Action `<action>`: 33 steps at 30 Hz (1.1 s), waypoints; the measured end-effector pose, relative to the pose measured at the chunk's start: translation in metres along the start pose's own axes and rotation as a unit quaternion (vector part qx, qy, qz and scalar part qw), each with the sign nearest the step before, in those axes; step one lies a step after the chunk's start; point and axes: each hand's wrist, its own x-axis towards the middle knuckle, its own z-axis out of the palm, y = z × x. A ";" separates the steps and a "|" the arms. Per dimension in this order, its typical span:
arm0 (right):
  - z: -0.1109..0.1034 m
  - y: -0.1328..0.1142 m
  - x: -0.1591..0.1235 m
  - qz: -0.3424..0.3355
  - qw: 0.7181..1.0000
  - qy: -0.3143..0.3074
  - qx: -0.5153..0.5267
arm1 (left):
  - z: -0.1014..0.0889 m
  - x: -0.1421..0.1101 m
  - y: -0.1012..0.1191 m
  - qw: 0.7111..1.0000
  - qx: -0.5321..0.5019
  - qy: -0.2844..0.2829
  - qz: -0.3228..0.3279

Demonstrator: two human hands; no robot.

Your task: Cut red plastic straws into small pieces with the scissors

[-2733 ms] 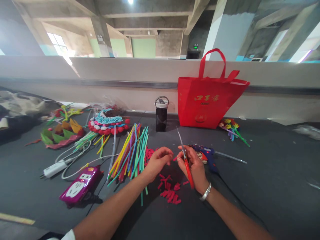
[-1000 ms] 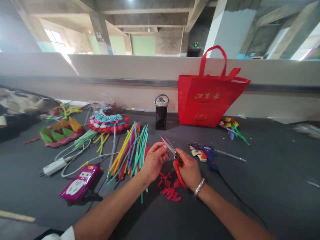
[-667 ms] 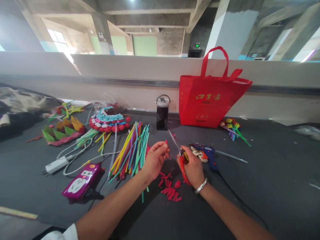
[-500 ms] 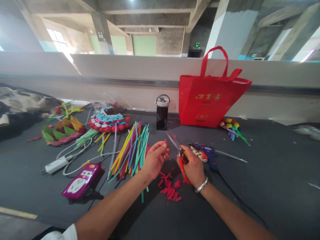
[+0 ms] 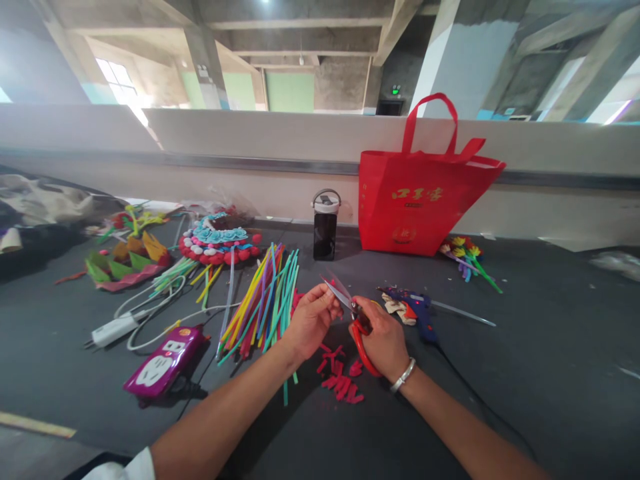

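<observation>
My right hand (image 5: 383,337) is wrapped round a pair of scissors (image 5: 359,347) with red handles. Their parted blades reach left to the fingertips of my left hand (image 5: 313,321). That hand is closed in a pinch on a small red piece (image 5: 332,283), mostly hidden by the fingers and blades. Below the hands, several small cut red strips (image 5: 342,385) lie in a loose pile on the dark table. Left of my left hand lies a bundle of coloured pipe cleaners (image 5: 260,300).
A blue glue gun (image 5: 423,310) with its cord lies right of my right hand. Behind stand a black bottle (image 5: 325,233) and a red bag (image 5: 410,200). A purple power strip (image 5: 165,363), white charger (image 5: 114,329), and craft flower rings (image 5: 215,243) lie left.
The scissors have moved left and a little down, bringing their blades to the left fingertips. My left hand has stayed nearly in place.
</observation>
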 end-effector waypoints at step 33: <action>0.001 -0.006 -0.002 0.008 1.000 0.006 -0.017 | 0.001 -0.001 -0.003 0.999 -0.035 -0.008 -0.017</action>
